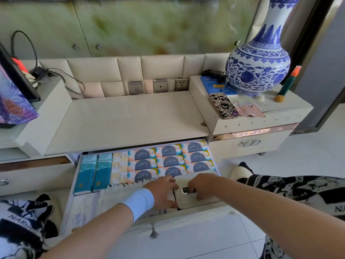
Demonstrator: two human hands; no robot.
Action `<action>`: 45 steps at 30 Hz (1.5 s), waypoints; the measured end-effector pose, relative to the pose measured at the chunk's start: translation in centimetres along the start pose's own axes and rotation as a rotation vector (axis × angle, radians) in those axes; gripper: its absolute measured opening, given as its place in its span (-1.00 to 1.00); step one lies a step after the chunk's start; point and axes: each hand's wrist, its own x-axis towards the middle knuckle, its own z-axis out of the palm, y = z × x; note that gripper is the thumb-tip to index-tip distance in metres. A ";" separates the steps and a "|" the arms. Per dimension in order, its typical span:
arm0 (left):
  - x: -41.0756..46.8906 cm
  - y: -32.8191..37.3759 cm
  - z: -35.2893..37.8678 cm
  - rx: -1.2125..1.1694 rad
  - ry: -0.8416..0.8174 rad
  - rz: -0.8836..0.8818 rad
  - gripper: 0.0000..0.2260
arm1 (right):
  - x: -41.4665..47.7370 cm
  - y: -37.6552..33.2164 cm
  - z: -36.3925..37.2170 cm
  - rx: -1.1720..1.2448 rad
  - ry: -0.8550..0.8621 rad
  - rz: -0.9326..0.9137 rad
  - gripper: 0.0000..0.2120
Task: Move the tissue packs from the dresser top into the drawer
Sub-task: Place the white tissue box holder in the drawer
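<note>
The open drawer (pixel 74 186) under the bare dresser top (pixel 130 116) holds rows of tissue packs: orange and dark blue packs (pixel 169 161) at the back right, yellow packs (pixel 119 167), two teal packs (pixel 93 172) on the left and white packs (pixel 89 204) at the front left. A cream pouch (pixel 183 181) with a metal clasp lies at the drawer's front right. My left hand (pixel 164 191), with a white wristband, grips the pouch's left end. My right hand (pixel 203 186) curls over its top beside the clasp.
A large blue and white vase (pixel 259 66), a patterned phone (pixel 223 105) and a green spray bottle (pixel 289 83) stand on the raised right cabinet. Wall sockets (pixel 182 84) sit behind the dresser top. Cables (pixel 37 71) and a dark-framed panel (pixel 15 86) are at the left.
</note>
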 end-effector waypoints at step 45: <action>-4.0 -9.6 -4.2 -1.568 0.461 -0.797 -0.68 | 5.1 -2.7 -6.2 1.822 0.218 0.464 -0.86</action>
